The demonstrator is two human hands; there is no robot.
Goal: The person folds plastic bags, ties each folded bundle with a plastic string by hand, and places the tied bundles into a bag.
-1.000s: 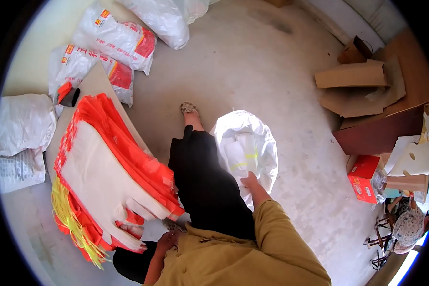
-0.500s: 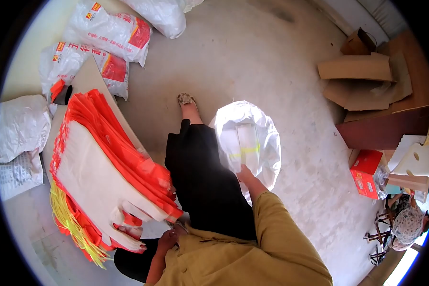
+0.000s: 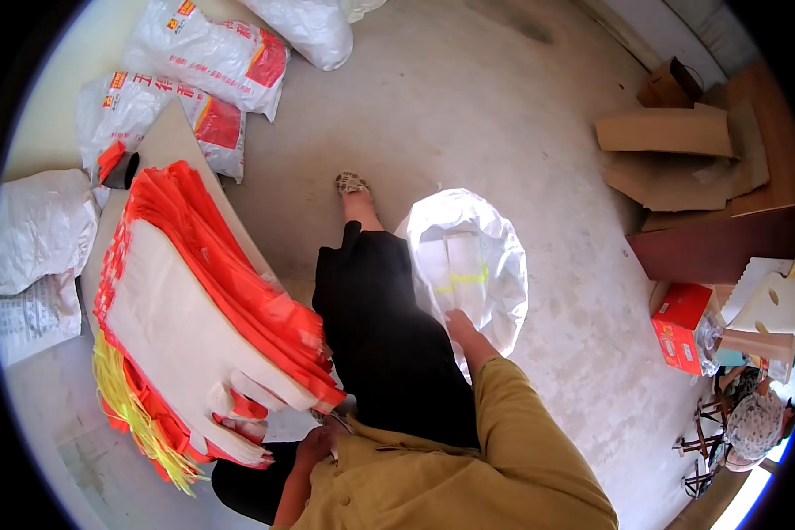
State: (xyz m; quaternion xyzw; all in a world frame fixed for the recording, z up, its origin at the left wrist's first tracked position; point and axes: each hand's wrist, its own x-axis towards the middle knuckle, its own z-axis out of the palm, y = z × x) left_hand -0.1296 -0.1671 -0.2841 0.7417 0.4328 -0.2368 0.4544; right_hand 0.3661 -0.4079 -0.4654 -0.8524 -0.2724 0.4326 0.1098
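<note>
My right hand [image 3: 458, 325] reaches into an upright white sack [image 3: 509, 291] on the floor. Its fingers close on the near end of a flat, pale bundle [image 3: 465, 256] inside, which has a yellow band across it; the fingertips are partly hidden. By my lap, close to the table's near edge, my left hand [image 3: 314, 444] is curled, and what it holds, if anything, cannot be made out. Beside it lies a thick stack of red-and-white plastic bags [image 3: 194, 309] with cut-out handles. Yellow strips [image 3: 137, 415] hang along the stack's left side.
Printed white sacks [image 3: 208, 57] lie on the floor at the upper left, with more white sacks [image 3: 40, 234] left of the stack. An open cardboard box [image 3: 667, 132] and a red box [image 3: 680, 327] are at the right. Another person [image 3: 755, 424] sits at the far right.
The whole view has shifted slightly to the right. My right hand stays at the pale bundle in the sack, and my left hand remains by my lap.
</note>
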